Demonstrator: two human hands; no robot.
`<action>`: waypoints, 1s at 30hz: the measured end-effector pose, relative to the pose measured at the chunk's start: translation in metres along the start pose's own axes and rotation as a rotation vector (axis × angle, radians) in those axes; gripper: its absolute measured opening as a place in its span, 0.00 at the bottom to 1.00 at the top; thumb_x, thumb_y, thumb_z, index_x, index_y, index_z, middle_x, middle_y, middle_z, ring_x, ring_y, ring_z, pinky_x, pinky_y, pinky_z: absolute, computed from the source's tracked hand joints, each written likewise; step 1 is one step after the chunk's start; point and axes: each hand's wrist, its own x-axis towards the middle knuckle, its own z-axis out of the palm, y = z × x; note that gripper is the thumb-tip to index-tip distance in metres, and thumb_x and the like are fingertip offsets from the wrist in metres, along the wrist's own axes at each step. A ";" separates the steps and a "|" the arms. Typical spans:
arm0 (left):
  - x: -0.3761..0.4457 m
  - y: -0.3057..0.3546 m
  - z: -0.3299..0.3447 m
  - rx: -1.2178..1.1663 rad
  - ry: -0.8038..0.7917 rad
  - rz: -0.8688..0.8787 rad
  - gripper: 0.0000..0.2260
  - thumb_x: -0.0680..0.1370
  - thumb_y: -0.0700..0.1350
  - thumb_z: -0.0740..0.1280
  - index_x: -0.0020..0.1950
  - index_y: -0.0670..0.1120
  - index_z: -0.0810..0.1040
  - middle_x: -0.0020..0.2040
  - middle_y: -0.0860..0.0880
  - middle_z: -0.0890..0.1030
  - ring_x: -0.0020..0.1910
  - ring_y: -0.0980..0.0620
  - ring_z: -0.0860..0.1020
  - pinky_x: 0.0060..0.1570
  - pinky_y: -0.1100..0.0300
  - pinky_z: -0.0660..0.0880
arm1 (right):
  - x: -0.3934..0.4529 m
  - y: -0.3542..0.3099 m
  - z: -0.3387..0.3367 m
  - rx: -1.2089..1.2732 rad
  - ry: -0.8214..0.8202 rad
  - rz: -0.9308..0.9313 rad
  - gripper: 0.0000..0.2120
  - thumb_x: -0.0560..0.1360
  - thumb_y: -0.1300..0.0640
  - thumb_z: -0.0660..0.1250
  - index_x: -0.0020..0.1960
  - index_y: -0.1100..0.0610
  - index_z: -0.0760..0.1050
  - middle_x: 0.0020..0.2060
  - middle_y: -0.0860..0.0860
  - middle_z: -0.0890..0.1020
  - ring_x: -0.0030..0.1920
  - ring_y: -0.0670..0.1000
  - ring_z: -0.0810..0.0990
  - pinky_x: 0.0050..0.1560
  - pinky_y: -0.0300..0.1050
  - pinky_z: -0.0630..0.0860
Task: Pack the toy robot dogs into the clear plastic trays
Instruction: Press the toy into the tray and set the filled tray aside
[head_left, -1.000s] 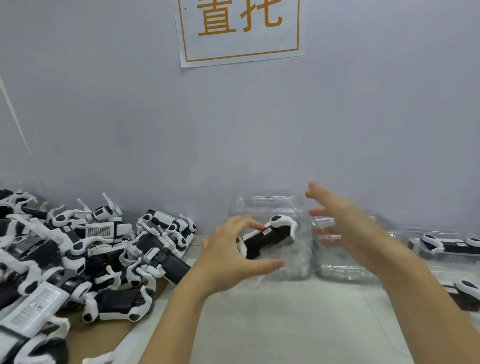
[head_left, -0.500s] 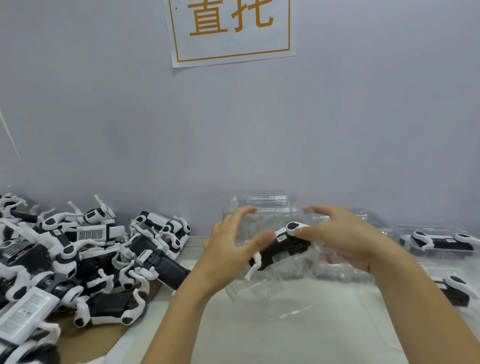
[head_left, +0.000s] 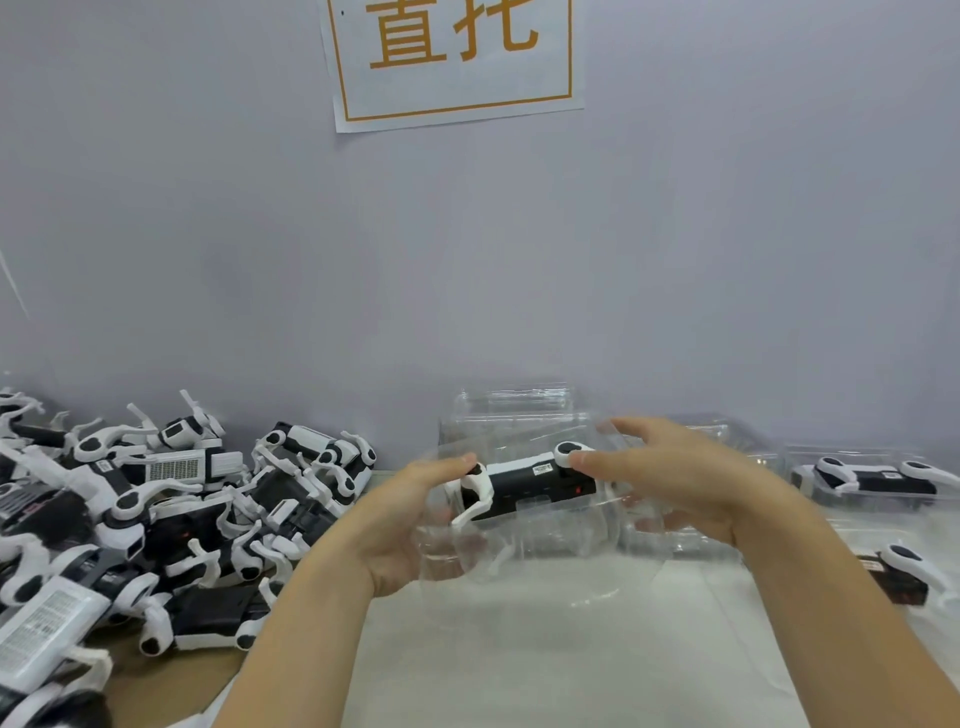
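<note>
A black-and-white toy robot dog (head_left: 524, 486) lies in a clear plastic tray (head_left: 540, 540) held above the white table. My left hand (head_left: 410, 525) grips the tray's left end, thumb on the dog's white leg. My right hand (head_left: 675, 483) holds the right end, thumb pressing the dog's round white joint. The fingers under the tray show through the plastic.
A big pile of loose robot dogs (head_left: 156, 519) covers the left of the table. A stack of clear trays (head_left: 514, 410) stands by the grey wall. Packed trays with dogs (head_left: 878, 480) sit at the right, another dog (head_left: 904, 571) nearer. A paper sign (head_left: 452, 57) hangs above.
My left hand brought the dog to the tray and my right hand came in on it. Both hands now hold the tray with the dog lying level in it, lifted toward me.
</note>
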 end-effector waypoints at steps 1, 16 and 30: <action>0.000 0.000 -0.002 0.018 0.010 -0.001 0.09 0.75 0.52 0.73 0.52 0.51 0.83 0.52 0.43 0.86 0.43 0.40 0.83 0.37 0.55 0.81 | 0.000 0.000 -0.001 -0.020 0.000 -0.004 0.36 0.71 0.40 0.74 0.75 0.47 0.65 0.67 0.48 0.73 0.59 0.51 0.76 0.51 0.50 0.77; 0.034 -0.049 0.071 0.038 0.101 0.006 0.22 0.77 0.60 0.68 0.67 0.54 0.66 0.59 0.53 0.74 0.53 0.47 0.79 0.47 0.52 0.79 | 0.012 0.008 -0.008 -0.047 0.120 -0.055 0.24 0.76 0.44 0.70 0.70 0.49 0.73 0.61 0.48 0.77 0.57 0.50 0.77 0.58 0.46 0.71; 0.021 -0.030 0.054 0.465 0.152 -0.022 0.19 0.80 0.57 0.62 0.55 0.41 0.76 0.46 0.41 0.82 0.29 0.47 0.83 0.32 0.59 0.80 | 0.013 0.010 -0.006 -0.099 0.099 -0.070 0.18 0.77 0.43 0.69 0.65 0.45 0.76 0.66 0.51 0.77 0.60 0.51 0.78 0.63 0.51 0.74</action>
